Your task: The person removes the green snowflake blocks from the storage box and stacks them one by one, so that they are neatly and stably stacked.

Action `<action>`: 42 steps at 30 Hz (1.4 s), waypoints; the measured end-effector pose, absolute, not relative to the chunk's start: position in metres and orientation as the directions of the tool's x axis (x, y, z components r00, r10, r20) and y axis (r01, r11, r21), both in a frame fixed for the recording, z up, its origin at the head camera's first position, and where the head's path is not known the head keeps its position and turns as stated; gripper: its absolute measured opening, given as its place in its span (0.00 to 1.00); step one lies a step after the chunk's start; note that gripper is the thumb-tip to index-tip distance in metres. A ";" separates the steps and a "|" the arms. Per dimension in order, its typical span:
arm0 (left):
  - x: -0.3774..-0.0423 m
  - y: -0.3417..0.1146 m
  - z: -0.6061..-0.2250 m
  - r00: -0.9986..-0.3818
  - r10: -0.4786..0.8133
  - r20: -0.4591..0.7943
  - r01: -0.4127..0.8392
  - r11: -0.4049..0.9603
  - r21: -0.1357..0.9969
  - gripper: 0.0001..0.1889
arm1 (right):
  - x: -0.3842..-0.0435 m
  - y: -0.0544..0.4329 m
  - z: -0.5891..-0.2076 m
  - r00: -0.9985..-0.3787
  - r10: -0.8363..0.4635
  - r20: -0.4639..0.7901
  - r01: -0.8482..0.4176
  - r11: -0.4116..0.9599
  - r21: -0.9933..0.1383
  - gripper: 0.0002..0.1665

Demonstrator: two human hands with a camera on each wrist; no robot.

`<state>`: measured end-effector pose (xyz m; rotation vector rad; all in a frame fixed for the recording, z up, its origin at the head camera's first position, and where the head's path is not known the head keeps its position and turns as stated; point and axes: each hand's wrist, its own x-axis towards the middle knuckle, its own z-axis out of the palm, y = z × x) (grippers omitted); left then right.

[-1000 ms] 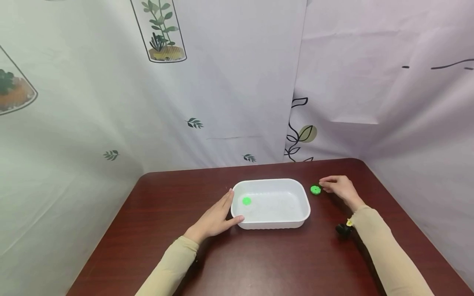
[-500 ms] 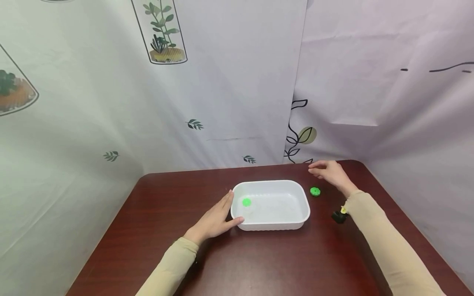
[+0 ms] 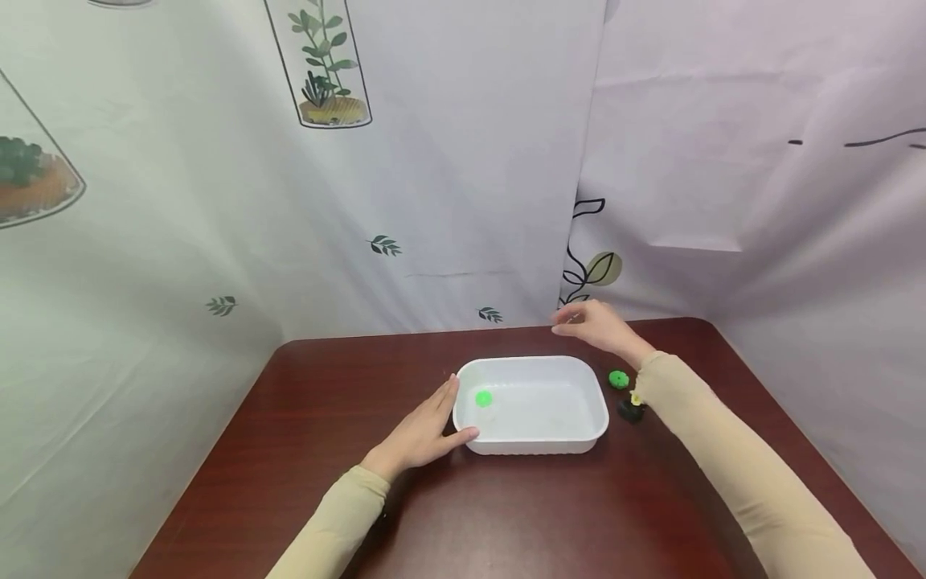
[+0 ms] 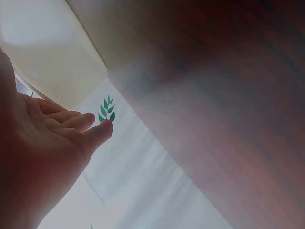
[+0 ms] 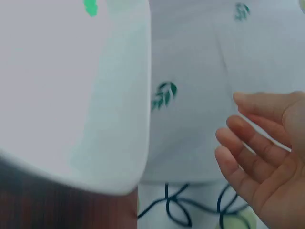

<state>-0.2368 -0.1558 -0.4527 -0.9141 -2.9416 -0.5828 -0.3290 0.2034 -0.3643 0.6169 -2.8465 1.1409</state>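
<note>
A white rectangular tray [image 3: 535, 446] stands on the dark red table. Inside it, toward the left end, lies a small green round piece [image 3: 483, 399]. My left hand [image 3: 419, 430] rests against the tray's left side with straight fingers, its thumb over the front left rim. Beyond the tray's far right corner, my right hand [image 3: 596, 328] is raised, fingers loosely bent. Nothing shows between those fingers [image 5: 248, 155] in the right wrist view. A second green piece [image 3: 618, 379], scalloped with a small central hole, lies on the table right of the tray, beside the right wrist.
The brown-red table [image 3: 550, 515] ends at the back against a white cloth [image 3: 463, 161] printed with plants. Cloth also hangs along both sides. A black wrist camera [image 3: 631, 411] with a yellow flower sits under the right sleeve.
My right hand has moved up and to the left, from beside the green piece right of the tray to behind the tray's far edge. The left hand and both green pieces stay put.
</note>
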 end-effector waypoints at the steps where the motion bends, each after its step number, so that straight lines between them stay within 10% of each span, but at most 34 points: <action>1: -0.237 -0.156 -0.452 -0.829 0.548 0.112 0.549 0.761 0.345 0.53 | -0.329 0.198 -0.364 -0.909 -0.386 0.156 -0.388 0.648 -0.655 0.20; 18: -0.230 -0.157 -0.457 -0.848 0.525 0.067 0.510 0.776 0.370 0.54 | -0.330 0.118 -0.395 -0.647 -0.760 -0.065 -0.651 0.595 -0.471 0.22; 31: -0.235 -0.156 -0.450 -0.839 0.534 0.103 0.531 0.766 0.361 0.53 | -0.335 0.081 -0.414 -0.584 -0.779 -0.226 -0.734 0.626 -0.262 0.28; 42: -0.235 -0.155 -0.452 -0.832 0.544 0.112 0.546 0.764 0.344 0.53 | -0.333 0.062 -0.424 -0.576 -0.793 -0.199 -0.758 0.609 -0.233 0.14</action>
